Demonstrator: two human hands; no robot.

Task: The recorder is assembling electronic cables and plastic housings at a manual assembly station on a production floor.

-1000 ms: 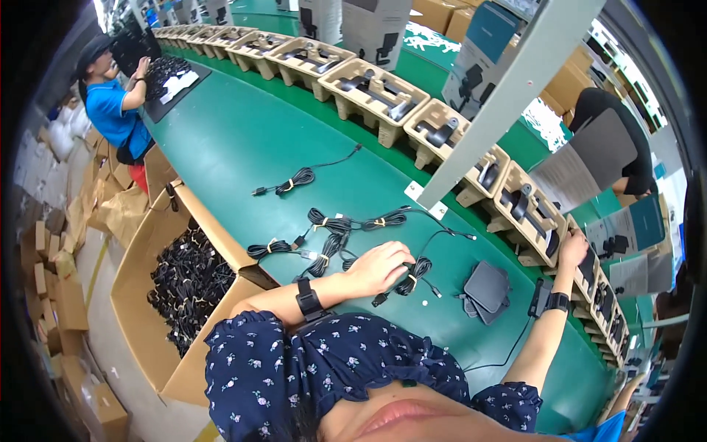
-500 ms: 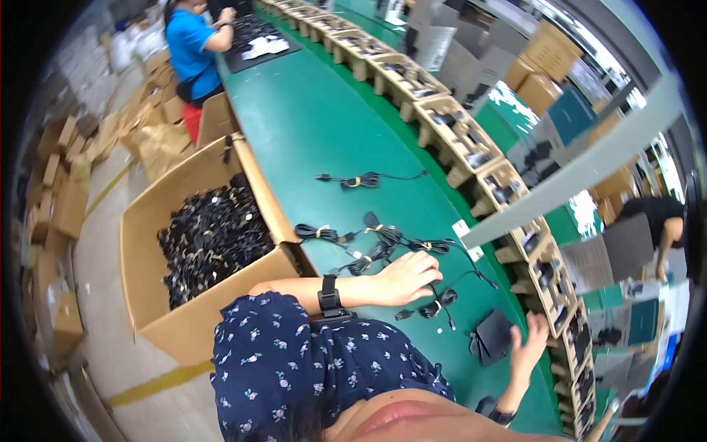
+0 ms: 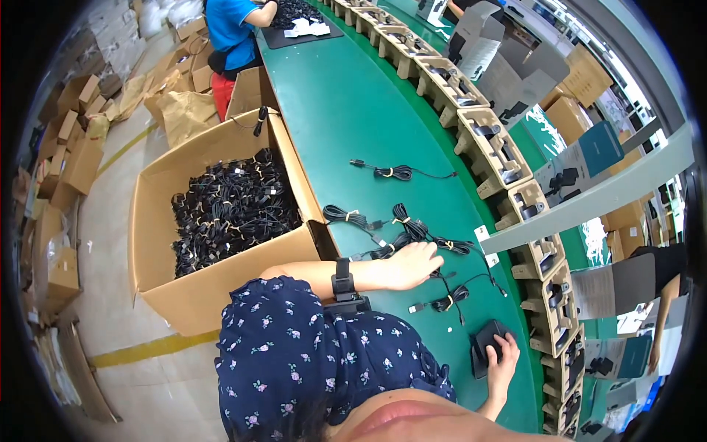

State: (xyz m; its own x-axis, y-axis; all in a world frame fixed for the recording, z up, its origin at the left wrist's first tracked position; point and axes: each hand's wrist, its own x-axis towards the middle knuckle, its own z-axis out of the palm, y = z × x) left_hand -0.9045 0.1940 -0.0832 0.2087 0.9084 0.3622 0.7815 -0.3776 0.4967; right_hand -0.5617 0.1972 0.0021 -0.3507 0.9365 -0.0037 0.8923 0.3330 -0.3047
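Note:
My left hand (image 3: pixel 412 266) is over the bundled black cables on the green table, its fingers curled down and their tips partly hidden. Tied cable bundles lie against it, one (image 3: pixel 392 245) beyond the knuckles and another (image 3: pixel 454 246) to the right. Nearer to me, just right of that hand, is a looser black cable bundle (image 3: pixel 450 297) with its plugs spread out. Farther right, my right hand (image 3: pixel 502 361) has its fingers bent over a flat, square-looking black piece (image 3: pixel 480 346), which stands partly tilted on the table. What kind of thing it is, I cannot tell.
A large cardboard box (image 3: pixel 193 303) full of tied cables stands at the left. Moulded pulp trays (image 3: pixel 504 166) with black parts line the right side, crossed by a grey bar (image 3: pixel 589 199). A co-worker in blue (image 3: pixel 230 33) is at the far left.
My right hand has moved left from beside the trays onto the black piece, which is now tilted up. My left hand remains among the cables. The view has shifted.

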